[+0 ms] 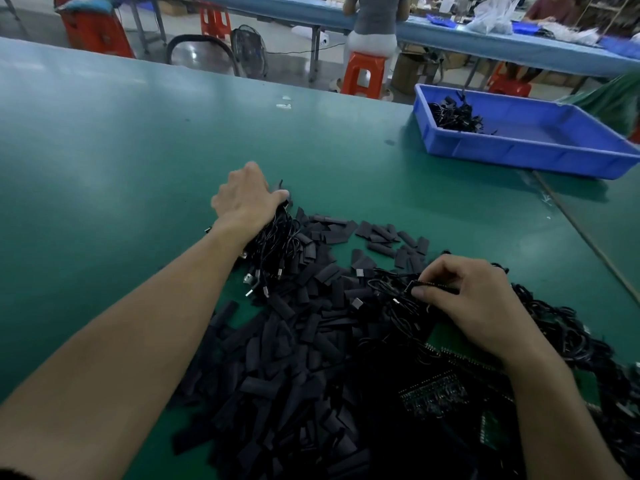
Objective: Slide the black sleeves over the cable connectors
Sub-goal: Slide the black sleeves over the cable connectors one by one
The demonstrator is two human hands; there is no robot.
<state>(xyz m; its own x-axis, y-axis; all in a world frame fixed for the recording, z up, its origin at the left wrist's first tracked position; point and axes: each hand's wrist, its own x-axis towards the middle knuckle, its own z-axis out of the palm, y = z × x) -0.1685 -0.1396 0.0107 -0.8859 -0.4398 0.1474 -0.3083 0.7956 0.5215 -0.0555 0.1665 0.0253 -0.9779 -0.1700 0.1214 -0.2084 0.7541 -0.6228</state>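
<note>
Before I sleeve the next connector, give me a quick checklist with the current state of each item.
1. Loose flat black sleeves within reach on the green table: ok.
2. Left hand gripping a bundle of thin black cables: ok.
3. Right hand pinching a single cable end: ok.
4. Sleeve already on that end: cannot tell.
5. Blue plastic tray has room for finished pieces: ok.
6. Metal connector tips exposed for sleeving: ok.

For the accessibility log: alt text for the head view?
The left hand grips a bundle of cables while the right hand pinches one cable, above a pile of black sleeves on a green table.
</note>
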